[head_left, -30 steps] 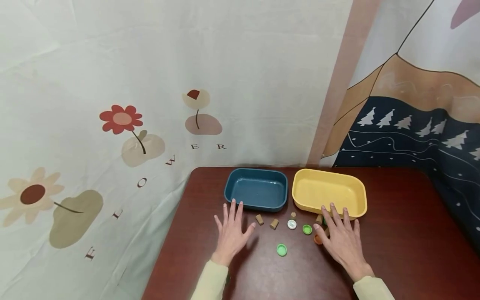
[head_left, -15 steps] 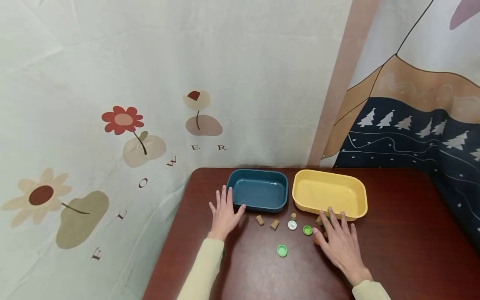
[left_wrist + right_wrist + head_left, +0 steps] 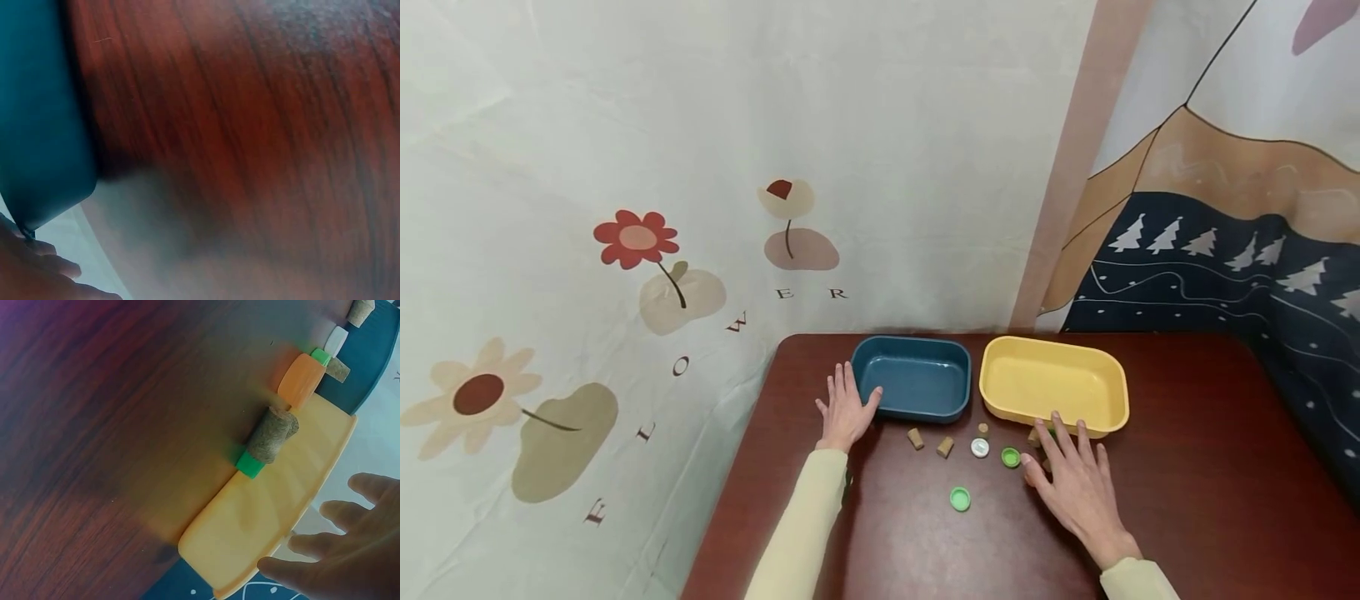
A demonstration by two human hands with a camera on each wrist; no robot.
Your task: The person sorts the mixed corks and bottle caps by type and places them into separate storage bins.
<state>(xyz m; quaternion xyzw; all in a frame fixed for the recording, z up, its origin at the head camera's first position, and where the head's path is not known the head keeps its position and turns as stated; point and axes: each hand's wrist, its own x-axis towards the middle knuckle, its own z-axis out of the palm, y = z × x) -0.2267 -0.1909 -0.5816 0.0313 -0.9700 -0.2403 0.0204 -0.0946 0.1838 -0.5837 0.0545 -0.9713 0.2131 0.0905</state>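
Left hand (image 3: pixel 844 410) lies flat and empty beside the blue tray (image 3: pixel 912 379); right hand (image 3: pixel 1072 483), fingers spread, covers corks near the yellow tray (image 3: pixel 1052 382).

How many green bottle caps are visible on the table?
3: one alone nearest the person, one beside the white cap, one against the yellow tray. The right hand may hide more.

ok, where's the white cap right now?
In the head view the white cap lies on the table, just in front of the gap between the blue tray and yellow tray, between a cork and a green cap.
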